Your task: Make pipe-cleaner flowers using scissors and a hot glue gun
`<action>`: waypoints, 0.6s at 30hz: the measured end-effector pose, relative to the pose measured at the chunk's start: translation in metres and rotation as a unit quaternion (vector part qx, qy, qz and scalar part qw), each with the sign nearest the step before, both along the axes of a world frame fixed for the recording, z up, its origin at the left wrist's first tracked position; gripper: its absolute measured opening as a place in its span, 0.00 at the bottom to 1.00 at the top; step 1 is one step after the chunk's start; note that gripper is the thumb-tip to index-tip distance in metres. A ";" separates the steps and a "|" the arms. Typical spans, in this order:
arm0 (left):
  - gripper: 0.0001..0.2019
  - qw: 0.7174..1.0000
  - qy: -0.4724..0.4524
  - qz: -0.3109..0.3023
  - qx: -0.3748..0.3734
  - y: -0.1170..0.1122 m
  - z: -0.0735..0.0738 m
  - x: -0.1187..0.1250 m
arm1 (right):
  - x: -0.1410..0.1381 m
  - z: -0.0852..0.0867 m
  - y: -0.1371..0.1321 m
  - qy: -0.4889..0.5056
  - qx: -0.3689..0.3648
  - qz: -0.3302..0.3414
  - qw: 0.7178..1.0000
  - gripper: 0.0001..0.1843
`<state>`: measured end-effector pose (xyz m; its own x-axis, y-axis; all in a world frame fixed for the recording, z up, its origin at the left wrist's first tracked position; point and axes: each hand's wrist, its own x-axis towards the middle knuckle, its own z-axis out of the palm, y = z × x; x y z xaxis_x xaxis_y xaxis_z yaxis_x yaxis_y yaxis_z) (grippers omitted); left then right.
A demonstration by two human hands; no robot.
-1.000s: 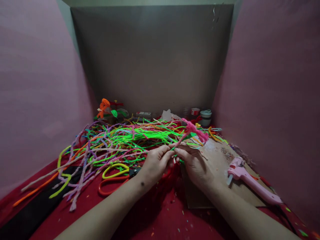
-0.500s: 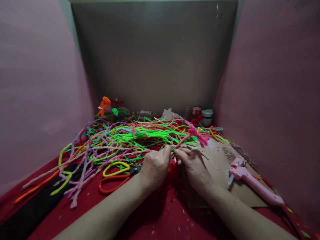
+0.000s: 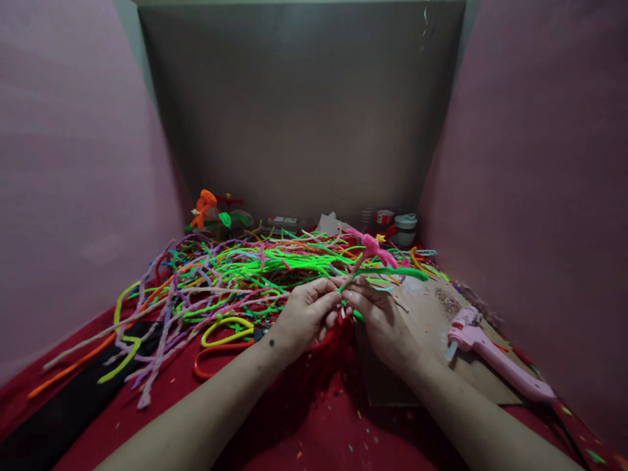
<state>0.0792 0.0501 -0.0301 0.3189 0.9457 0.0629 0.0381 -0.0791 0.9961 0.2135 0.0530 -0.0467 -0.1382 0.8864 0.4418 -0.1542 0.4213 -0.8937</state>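
My left hand [image 3: 305, 315] and my right hand [image 3: 380, 319] meet at the fingertips over the red cloth, both pinching the stem of a pink pipe-cleaner flower [image 3: 371, 248]. The flower head points up and to the right, with a tiny yellow centre. A green pipe cleaner [image 3: 400, 271] runs from my fingers out to the right along the stem. Just behind my hands lies a big tangle of coloured pipe cleaners [image 3: 230, 275], mostly neon green, purple and pink.
Scissors with yellow and orange handles [image 3: 223, 340] lie left of my left hand. A pink glue gun [image 3: 495, 360] rests on a cardboard sheet [image 3: 432, 314] at right. An orange pipe-cleaner flower [image 3: 205, 208] and small jars [image 3: 405, 229] stand at the back wall. Pink walls close both sides.
The pink flower has turned and risen slightly, its head now further left. A green pipe cleaner now sticks out to the right from my fingers. My hands stayed in place.
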 end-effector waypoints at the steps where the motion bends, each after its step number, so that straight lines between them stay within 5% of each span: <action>1: 0.08 0.999 -0.037 -0.018 -0.028 0.001 0.000 0.000 | 0.000 -0.001 0.000 0.002 -0.001 0.004 1.000 0.11; 5: 0.10 0.974 -0.170 -0.105 -0.110 0.003 -0.002 -0.004 | 0.000 -0.002 0.000 0.029 -0.055 0.006 0.998 0.11; 9: 0.08 0.953 -0.219 -0.151 -0.145 0.004 -0.002 -0.005 | 0.001 -0.005 0.002 0.085 -0.090 0.082 0.989 0.14; 13: 0.11 0.951 -0.209 -0.169 -0.153 0.004 0.000 -0.007 | 0.002 -0.009 0.005 0.128 -0.133 0.096 0.978 0.11; 18: 0.11 0.985 -0.103 -0.113 -0.079 0.004 0.001 -0.006 | 0.001 -0.009 0.006 0.145 -0.127 0.061 0.979 0.07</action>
